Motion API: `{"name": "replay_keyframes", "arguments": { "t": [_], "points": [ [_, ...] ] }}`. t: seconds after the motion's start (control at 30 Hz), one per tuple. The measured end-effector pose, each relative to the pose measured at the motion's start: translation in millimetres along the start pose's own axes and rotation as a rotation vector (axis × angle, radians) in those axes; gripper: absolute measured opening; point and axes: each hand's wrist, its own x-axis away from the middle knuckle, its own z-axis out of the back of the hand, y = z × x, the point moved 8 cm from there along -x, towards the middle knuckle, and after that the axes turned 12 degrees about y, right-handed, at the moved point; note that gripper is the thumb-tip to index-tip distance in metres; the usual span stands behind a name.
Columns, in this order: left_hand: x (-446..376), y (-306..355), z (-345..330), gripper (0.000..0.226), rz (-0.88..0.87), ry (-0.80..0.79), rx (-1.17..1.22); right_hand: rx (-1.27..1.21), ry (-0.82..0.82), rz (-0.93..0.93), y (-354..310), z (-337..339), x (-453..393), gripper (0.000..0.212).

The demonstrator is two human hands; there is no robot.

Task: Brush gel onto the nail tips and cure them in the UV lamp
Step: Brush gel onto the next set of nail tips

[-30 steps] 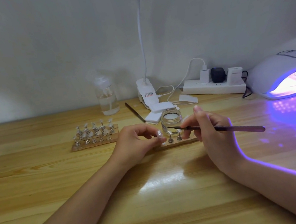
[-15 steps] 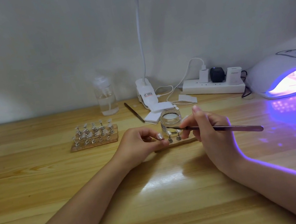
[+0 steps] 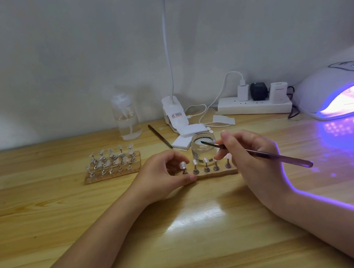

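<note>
A wooden strip (image 3: 215, 175) with several nail tips on metal stands lies in front of me. My left hand (image 3: 162, 178) curls round the strip's left end and pinches the leftmost nail tip stand (image 3: 183, 168). My right hand (image 3: 253, 156) grips a thin purple brush (image 3: 277, 157) like a pen. The bristle end reaches the mouth of the open glass gel jar (image 3: 203, 147) just behind the strip. At the right edge the white UV lamp (image 3: 335, 85) glows purple, with nail tips on a strip inside.
A second wooden block of nail tip stands (image 3: 112, 165) sits to the left. Behind stand a clear pump bottle (image 3: 126, 118), a spare brush (image 3: 160, 138), white pads (image 3: 185, 136), a clip lamp base (image 3: 174, 113) and a power strip (image 3: 254, 104) with plugs and cables against the wall.
The brush tip has risen from the nail tips to the jar mouth. My left hand has lowered its nail tip stand onto the strip's left end, and more stands now show.
</note>
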Motion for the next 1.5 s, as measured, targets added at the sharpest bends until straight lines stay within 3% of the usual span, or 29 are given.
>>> {"name": "replay_keyframes", "arguments": {
  "t": [0.13, 0.37, 0.53, 0.7, 0.9, 1.17, 1.3, 1.5],
  "points": [
    [0.3, 1.3, -3.3, 0.023, 0.019, 0.006, 0.001, -0.077, -0.005, -0.055, 3.0, -0.6, -0.4, 0.018],
    [-0.6, 2.6, -5.9, 0.021, -0.003, 0.089, 0.094, -0.16, 0.072, -0.116, 3.0, 5.3, -9.5, 0.042],
    [0.4, 4.3, -6.2, 0.023, -0.034, 0.106, 0.115, -0.148, 0.129, -0.104, 3.2, 14.9, -30.1, 0.041],
    [3.6, 8.2, -5.2, 0.022, -0.067, 0.117, 0.106, 0.078, 0.095, 0.003, -1.8, 12.3, -66.5, 0.042],
    [4.9, 10.8, -4.4, 0.022, -0.093, 0.125, 0.086, 0.39, -0.129, 0.034, 4.8, -19.4, -87.2, 0.041],
    [4.0, 9.9, -4.5, 0.021, -0.102, 0.133, 0.08, 0.803, -0.287, 0.133, 10.2, -52.3, -81.8, 0.035],
    [3.8, 8.6, -4.0, 0.02, -0.098, 0.142, 0.068, 0.829, -0.286, 0.162, 7.6, -54.0, -81.7, 0.039],
    [5.2, 11.9, -4.8, 0.018, -0.122, 0.124, 0.07, 0.653, -0.178, 0.071, -1.0, -32.9, -96.6, 0.04]
  ]
}}
